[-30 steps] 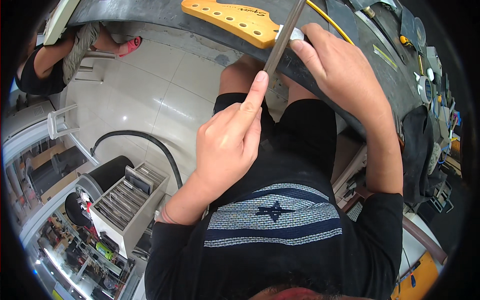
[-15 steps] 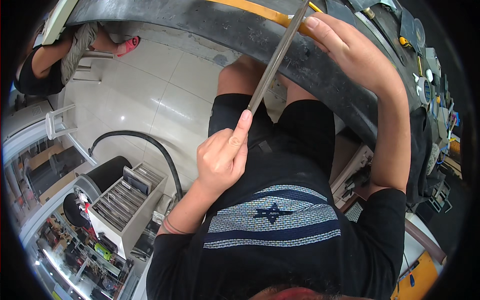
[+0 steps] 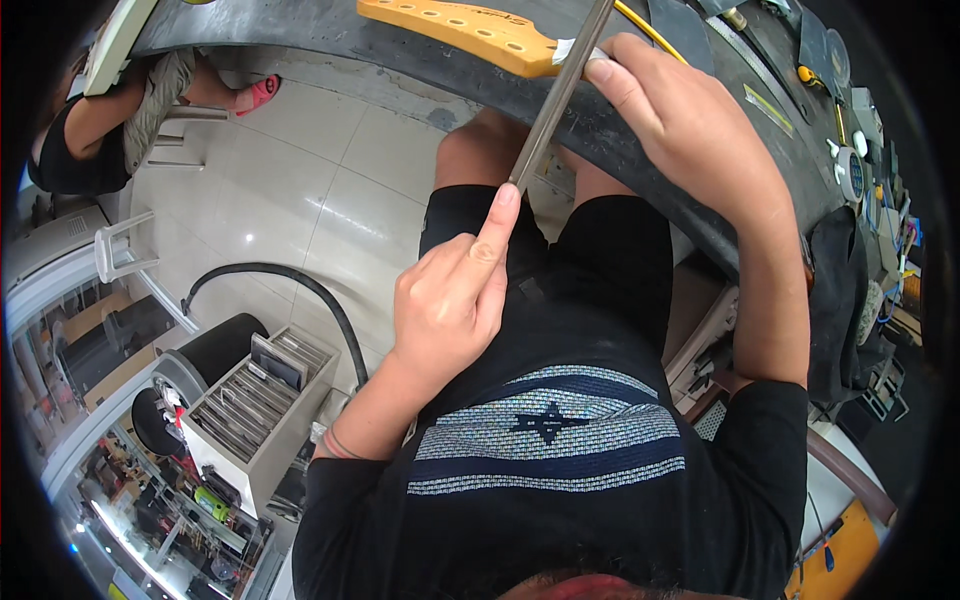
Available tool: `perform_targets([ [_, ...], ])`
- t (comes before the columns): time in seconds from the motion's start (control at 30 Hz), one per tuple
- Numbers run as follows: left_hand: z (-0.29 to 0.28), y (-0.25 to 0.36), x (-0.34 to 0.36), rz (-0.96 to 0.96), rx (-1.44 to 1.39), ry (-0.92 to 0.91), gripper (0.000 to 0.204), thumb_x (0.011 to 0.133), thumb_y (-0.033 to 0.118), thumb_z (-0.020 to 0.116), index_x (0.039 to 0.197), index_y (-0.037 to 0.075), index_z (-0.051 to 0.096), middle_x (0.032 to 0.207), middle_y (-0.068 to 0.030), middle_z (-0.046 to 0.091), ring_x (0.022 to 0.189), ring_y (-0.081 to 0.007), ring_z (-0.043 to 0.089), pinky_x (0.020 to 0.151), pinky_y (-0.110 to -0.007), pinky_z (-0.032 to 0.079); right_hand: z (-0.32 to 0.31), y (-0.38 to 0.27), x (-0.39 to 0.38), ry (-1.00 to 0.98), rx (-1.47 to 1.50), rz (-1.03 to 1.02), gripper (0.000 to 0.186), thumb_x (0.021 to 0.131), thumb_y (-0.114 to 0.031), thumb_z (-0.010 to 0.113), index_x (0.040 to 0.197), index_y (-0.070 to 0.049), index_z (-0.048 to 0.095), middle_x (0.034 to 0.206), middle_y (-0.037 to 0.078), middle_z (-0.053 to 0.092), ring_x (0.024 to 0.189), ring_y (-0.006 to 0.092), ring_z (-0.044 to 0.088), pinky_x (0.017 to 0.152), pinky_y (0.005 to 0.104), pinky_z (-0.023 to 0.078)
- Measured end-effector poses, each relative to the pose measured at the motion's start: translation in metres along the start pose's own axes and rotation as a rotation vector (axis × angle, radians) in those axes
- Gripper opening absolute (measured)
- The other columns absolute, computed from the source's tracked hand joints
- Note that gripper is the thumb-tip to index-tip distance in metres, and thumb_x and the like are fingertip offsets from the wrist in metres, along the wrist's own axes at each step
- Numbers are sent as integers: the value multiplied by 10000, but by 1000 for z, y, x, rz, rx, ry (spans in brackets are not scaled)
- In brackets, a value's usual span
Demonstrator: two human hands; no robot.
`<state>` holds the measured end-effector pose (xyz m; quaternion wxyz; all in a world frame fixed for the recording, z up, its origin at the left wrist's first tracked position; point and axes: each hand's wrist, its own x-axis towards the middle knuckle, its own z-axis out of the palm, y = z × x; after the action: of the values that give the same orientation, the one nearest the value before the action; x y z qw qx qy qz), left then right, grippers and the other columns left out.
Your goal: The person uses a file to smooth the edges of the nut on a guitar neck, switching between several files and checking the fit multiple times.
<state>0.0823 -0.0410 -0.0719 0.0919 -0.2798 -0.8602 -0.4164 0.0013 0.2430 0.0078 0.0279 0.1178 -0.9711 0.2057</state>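
Note:
My left hand [image 3: 450,300] is closed on the lower end of a long steel file [image 3: 550,122], its index finger stretched along it. The file slants up to the right, crossing the neck end of a yellow wooden guitar headstock [image 3: 465,38] with a row of holes. My right hand [image 3: 690,130] is closed round the neck just right of the file, thumb beside a small white piece [image 3: 561,53] at the nut area. The underside of the right hand's grip is hidden.
A dark bench [image 3: 260,36] curves across the top, holding a yellow rod [image 3: 650,30], steel ruler [image 3: 760,65] and assorted tools at right. Another person's legs [image 3: 100,125] show at left. Below lie a black hose [image 3: 300,280] and a drawer unit [image 3: 215,440].
The file and my left hand slid down-left, then partly back up-right. The headstock tipped half a second ago and now shows its face again, with my right hand shifting along with it.

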Motion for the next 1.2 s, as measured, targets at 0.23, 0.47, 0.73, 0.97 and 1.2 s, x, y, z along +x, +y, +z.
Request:
perform_targets([
  [0.23, -10, 19, 36, -77, 9, -96, 679, 1011, -99, 720, 1656, 93, 635, 759, -151, 653, 611, -260, 594, 683, -338, 550, 25, -10, -13, 99, -172, -34, 468, 1177, -452, 582, 1057, -4, 645, 937, 219, 758, 896, 462, 756, 789, 531, 603],
  [0.47, -1, 8, 31, -11, -66, 75, 662, 974, -105, 744, 1617, 31, 662, 805, -139, 715, 618, -256, 623, 645, -377, 546, 8, -1, -1, 11, -12, -16, 456, 1197, -438, 554, 1115, 2, 643, 986, 246, 722, 994, 463, 730, 836, 524, 563],
  [0.73, -6, -2, -16, 10, -20, 9, 633, 965, -146, 733, 1587, -44, 663, 805, -159, 720, 645, -236, 652, 685, -340, 557, -20, 28, 19, -210, 345, 204, 602, 1242, -558, 449, 1227, -19, 716, 883, 13, 563, 798, 142, 517, 753, 309, 470],
  [0.97, -3, -3, -27, -28, -8, -56, 652, 946, -144, 745, 1583, -20, 679, 807, -172, 724, 665, -280, 689, 709, -368, 592, -18, 36, 20, -273, 390, 141, 586, 1240, -549, 455, 1268, -26, 718, 898, 17, 574, 811, 140, 520, 760, 303, 476],
  [1.2, 1, -3, -15, 14, -20, 21, 761, 901, -92, 793, 1630, 89, 672, 684, -62, 535, 572, -245, 557, 569, -412, 498, -6, 14, 3, -89, 159, 16, 530, 1236, -483, 474, 1221, 10, 668, 990, 214, 685, 935, 399, 683, 870, 458, 543],
])
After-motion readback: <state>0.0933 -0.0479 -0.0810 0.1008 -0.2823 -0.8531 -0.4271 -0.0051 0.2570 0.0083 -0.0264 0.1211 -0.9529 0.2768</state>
